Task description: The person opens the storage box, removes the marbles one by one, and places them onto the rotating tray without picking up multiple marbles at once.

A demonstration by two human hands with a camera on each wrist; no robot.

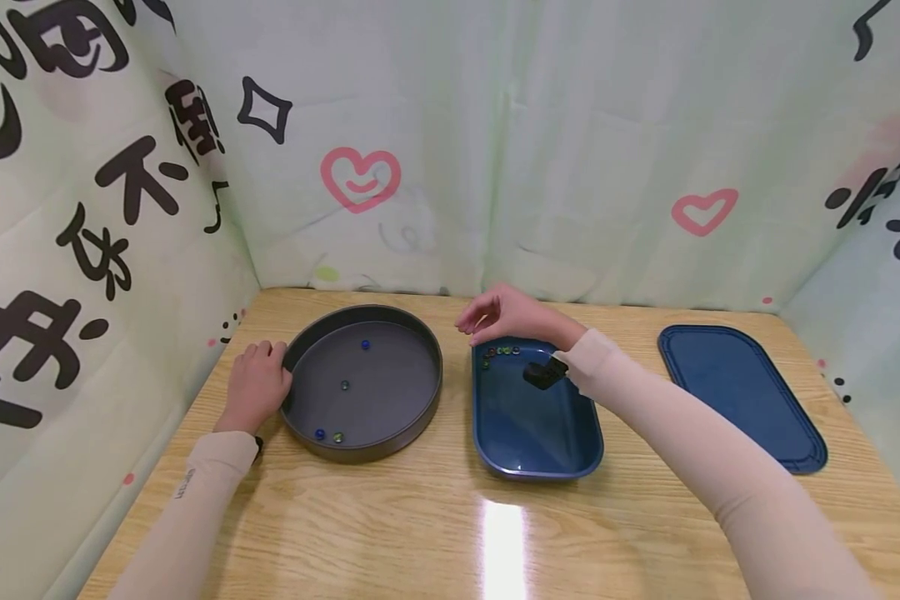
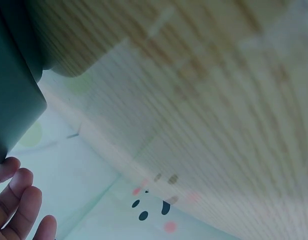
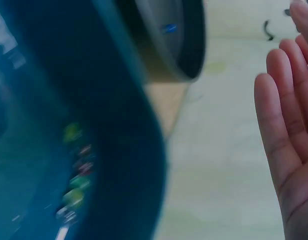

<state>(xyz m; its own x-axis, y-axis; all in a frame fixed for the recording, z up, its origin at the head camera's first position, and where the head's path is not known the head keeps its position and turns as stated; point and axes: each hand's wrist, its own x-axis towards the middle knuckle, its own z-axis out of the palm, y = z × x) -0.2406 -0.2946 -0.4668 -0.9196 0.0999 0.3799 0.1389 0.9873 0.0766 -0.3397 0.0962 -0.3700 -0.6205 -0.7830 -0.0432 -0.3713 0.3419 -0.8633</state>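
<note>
At the left side of a dark round pan [image 1: 362,400], my left hand [image 1: 261,379] holds the rim; in the left wrist view, fingertips [image 2: 11,162] touch or nearly touch its outer wall. Inside the pan lie several glass marbles, among them a blue marble [image 1: 365,344] and a clear one [image 1: 345,385]. Above the far-left corner of a deep blue rectangular tray [image 1: 536,429], my right hand [image 1: 506,315] hovers with extended fingers, and no marble is visible in it. Several marbles [image 3: 74,197] line that tray's far-left corner.
A flat blue lid [image 1: 742,400] lies on the wooden table [image 1: 390,533] at the right. A printed cloth curtain [image 1: 450,167] stands around the table's back and sides. The right forearm crosses above the tray's right edge.
</note>
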